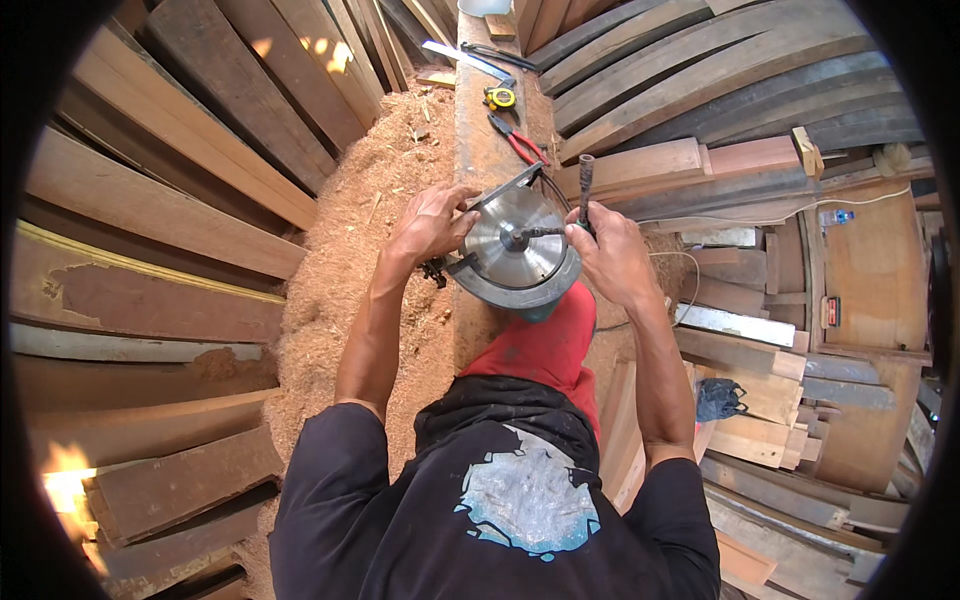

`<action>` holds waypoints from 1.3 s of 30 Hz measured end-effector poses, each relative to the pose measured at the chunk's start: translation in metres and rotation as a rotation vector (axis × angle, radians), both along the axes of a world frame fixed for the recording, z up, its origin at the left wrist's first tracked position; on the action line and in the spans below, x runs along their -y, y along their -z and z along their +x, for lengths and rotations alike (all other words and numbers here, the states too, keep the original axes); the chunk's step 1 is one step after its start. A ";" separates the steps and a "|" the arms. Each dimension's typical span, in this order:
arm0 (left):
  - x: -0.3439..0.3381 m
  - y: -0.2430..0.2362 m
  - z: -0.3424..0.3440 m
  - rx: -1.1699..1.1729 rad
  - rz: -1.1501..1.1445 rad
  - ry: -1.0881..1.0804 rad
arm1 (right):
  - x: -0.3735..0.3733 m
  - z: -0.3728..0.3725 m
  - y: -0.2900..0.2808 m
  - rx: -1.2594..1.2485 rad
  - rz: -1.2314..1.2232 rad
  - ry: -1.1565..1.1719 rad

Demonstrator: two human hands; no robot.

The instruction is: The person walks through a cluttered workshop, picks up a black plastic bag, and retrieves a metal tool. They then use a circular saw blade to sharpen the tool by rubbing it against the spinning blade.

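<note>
A circular saw (515, 265) lies on its side on a narrow plank bench (475, 110), its steel blade facing up. My left hand (430, 222) grips the saw's left edge, fingers curled over the rim beside the blade. My right hand (610, 250) is closed on a dark socket wrench (586, 185), which has an arm reaching to the bolt at the blade's centre. Red-handled pliers (527, 148) lie just beyond the saw, with a yellow tape measure (501, 97) and a metal square (465, 60) farther along.
Planks (160, 190) stand densely on the left, beside piled sawdust (360, 150). Stacked boards (710, 60) fill the right, where a pale cord (760, 220) runs across and a dark plastic bag (718, 398) sits. My red-clad leg (535, 350) is under the saw.
</note>
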State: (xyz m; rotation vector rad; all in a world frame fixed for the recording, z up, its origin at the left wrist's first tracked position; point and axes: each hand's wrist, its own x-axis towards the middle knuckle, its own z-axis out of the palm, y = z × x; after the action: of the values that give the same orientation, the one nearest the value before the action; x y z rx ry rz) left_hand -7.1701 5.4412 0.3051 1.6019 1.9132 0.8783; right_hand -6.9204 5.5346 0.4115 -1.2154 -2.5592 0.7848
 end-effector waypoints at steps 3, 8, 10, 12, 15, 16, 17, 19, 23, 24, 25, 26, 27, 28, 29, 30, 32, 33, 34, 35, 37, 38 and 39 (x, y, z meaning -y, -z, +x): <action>0.005 0.023 0.004 0.000 0.100 -0.037 | -0.003 -0.009 0.003 0.019 0.039 -0.059; 0.002 0.024 0.008 0.037 0.106 -0.037 | -0.009 -0.022 -0.002 0.137 0.109 -0.145; 0.004 0.026 0.008 0.045 0.149 -0.039 | -0.010 -0.028 -0.004 0.173 0.138 -0.196; 0.001 0.033 0.005 0.044 0.230 -0.015 | -0.008 -0.039 -0.012 0.218 0.162 -0.254; 0.000 0.035 0.004 0.062 0.237 -0.002 | -0.004 -0.057 -0.022 0.397 0.119 -0.281; -0.001 0.036 0.004 0.071 0.229 0.000 | -0.004 -0.059 -0.020 0.387 0.155 -0.303; -0.001 0.037 0.004 0.080 0.221 0.001 | -0.004 -0.061 -0.018 0.377 0.191 -0.325; -0.001 0.036 0.004 0.072 0.214 -0.001 | -0.007 -0.065 -0.017 0.366 0.233 -0.368; 0.001 0.033 0.005 0.057 0.212 -0.014 | -0.012 -0.070 -0.026 0.418 0.211 -0.443; 0.001 0.033 0.005 0.067 0.211 -0.012 | -0.012 -0.070 -0.030 0.446 0.194 -0.456; 0.000 0.034 0.005 0.065 0.211 -0.011 | -0.012 -0.070 -0.030 0.443 0.192 -0.464; 0.000 0.034 0.005 0.063 0.211 -0.010 | -0.011 -0.069 -0.030 0.441 0.191 -0.471; 0.000 0.035 0.005 0.059 0.210 -0.010 | -0.011 -0.068 -0.030 0.436 0.189 -0.479; 0.000 0.036 0.005 0.054 0.227 -0.018 | -0.010 -0.069 -0.030 0.449 0.184 -0.465; 0.001 0.037 0.007 0.048 0.244 -0.025 | -0.008 -0.069 -0.030 0.463 0.178 -0.450; 0.001 0.034 0.007 0.040 0.263 -0.033 | -0.007 -0.070 -0.030 0.474 0.176 -0.435; -0.003 0.025 0.003 0.226 0.180 -0.065 | -0.006 -0.072 -0.030 0.479 0.165 -0.401; -0.006 0.020 0.000 0.320 0.140 -0.080 | -0.005 -0.072 -0.030 0.483 0.161 -0.383; -0.010 0.024 -0.005 0.274 0.146 -0.035 | -0.004 -0.072 -0.031 0.489 0.155 -0.380; -0.017 0.032 -0.014 0.229 0.153 0.011 | -0.004 -0.072 -0.032 0.495 0.150 -0.376; -0.028 0.033 -0.025 0.050 0.151 0.108 | -0.006 -0.069 -0.031 0.478 0.155 -0.379; -0.032 0.034 -0.027 0.018 0.135 0.168 | -0.008 -0.067 -0.027 0.457 0.167 -0.387; -0.037 0.032 -0.029 -0.014 0.121 0.229 | -0.011 -0.065 -0.025 0.437 0.181 -0.394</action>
State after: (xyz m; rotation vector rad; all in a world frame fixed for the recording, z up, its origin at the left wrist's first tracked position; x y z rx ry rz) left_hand -7.1993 5.4784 0.2731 1.8586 1.6710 0.9021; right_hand -6.9856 5.5452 0.4365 -0.9179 -3.2043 0.3610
